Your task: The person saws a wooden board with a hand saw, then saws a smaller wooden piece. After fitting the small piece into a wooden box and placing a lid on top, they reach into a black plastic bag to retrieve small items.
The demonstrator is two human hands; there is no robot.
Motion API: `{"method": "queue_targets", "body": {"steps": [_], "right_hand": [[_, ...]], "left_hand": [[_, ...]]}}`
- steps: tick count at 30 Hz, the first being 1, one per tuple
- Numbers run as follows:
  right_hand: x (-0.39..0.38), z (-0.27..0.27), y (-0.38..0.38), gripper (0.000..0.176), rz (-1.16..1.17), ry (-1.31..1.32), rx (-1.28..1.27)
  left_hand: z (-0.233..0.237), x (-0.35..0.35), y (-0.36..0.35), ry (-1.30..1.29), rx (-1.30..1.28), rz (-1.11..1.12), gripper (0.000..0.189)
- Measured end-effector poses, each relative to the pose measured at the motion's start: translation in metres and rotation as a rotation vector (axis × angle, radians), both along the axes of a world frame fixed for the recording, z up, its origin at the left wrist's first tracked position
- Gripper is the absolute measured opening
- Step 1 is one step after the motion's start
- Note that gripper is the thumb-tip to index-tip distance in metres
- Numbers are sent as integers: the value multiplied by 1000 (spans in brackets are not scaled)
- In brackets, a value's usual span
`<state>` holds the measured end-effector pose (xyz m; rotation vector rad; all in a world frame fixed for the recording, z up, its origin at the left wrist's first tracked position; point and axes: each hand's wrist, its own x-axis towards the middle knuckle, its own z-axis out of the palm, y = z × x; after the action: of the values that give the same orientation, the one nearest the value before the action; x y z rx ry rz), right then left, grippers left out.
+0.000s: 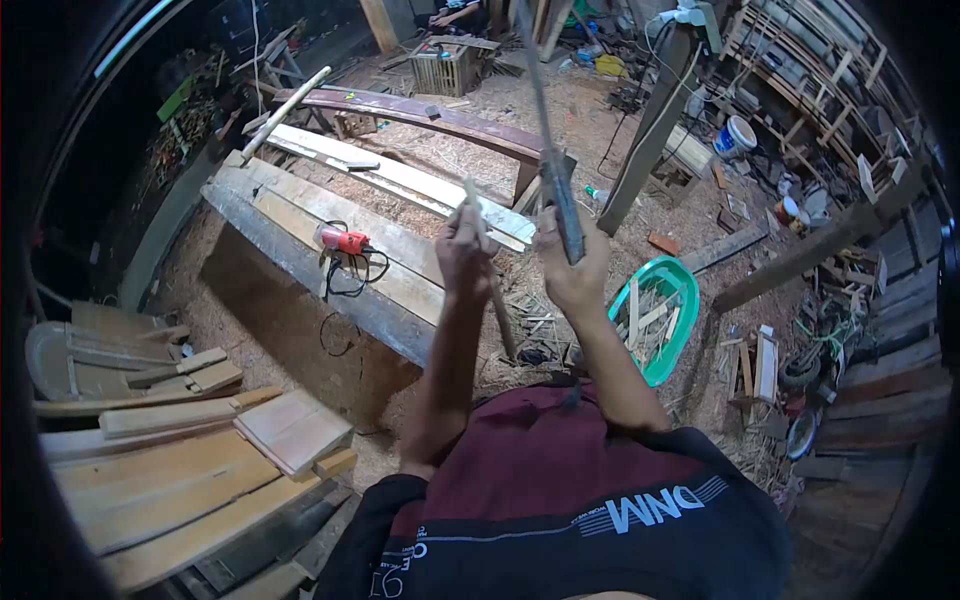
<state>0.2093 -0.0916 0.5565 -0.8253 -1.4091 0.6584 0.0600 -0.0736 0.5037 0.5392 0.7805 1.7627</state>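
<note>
Holding a pale wooden stick (pixel 472 193), my left grip (pixel 462 248) is closed around it in front of the right end of the bench (pixel 405 292), as I see it. My right grip (pixel 570 262) is clenched on the dark handle of a long thin tool (pixel 562 205), which points up and away from me, farther to the right of the bench. The tool is apart from the stick; its exact kind I cannot tell. On the bench lies a red power tool (pixel 345 240), with its black cable beside it. Just beyond the bench there is a white plank (pixel 375 176), and behind this one, a dark red plank (pixel 390 108). To the right of the bench stands a green basin (pixel 686 290), which contains wood strips (pixel 652 318). Nearer to me than the bench, at the left, boards (pixel 170 475) are piled. Well beyond the bench, another person's hand (pixel 447 17) is visible.
</note>
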Motion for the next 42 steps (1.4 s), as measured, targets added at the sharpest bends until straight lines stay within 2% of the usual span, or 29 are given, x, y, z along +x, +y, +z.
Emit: {"method": "queue_targets", "body": {"steps": [2,4,6,9,13,17,20,23,26,29,30,33,35,37,38,41,42], "right_hand": [[6,12,-2,19,10,114,-68],[15,28,3,22,-33,12,-74],[21,29,11,28,-70,-102,-119],[19,22,17,27,-47,-103,-134],[26,29,22,22,-45,-196,202],[34,31,17,17,-21,-123,184],[42,31,8,15,45,-11,4],[45,31,2,15,8,-63,10],[42,17,0,14,-39,-44,40],[45,10,-5,15,37,-2,20],[46,9,-9,16,42,16,-13],[50,4,-12,19,58,54,-123],[54,-9,-6,22,63,74,-222],[57,-4,-7,23,88,84,-248],[59,-2,-7,24,99,89,-261],[62,-4,-5,26,233,141,-396],[61,-7,-4,25,262,155,-369]], "left_hand": [[-4,-16,-8,7,-8,23,24],[7,-12,-20,-21,14,-14,27],[24,3,-36,74,-20,-34,28],[40,33,-46,123,-63,-42,31],[49,63,-53,39,-10,-157,34],[57,75,-64,116,52,-194,35],[58,79,-72,245,95,-143,33],[51,82,-78,252,154,-84,32],[61,97,-89,442,93,111,28],[49,101,-83,662,133,318,27],[46,98,-80,768,-24,393,26],[53,90,-84,616,-130,397,25],[35,79,-80,846,66,504,27],[29,68,-80,1224,269,612,30],[29,68,-85,1239,235,559,30],[29,63,-84,1394,359,522,32],[28,61,-83,1420,355,478,36]]}}
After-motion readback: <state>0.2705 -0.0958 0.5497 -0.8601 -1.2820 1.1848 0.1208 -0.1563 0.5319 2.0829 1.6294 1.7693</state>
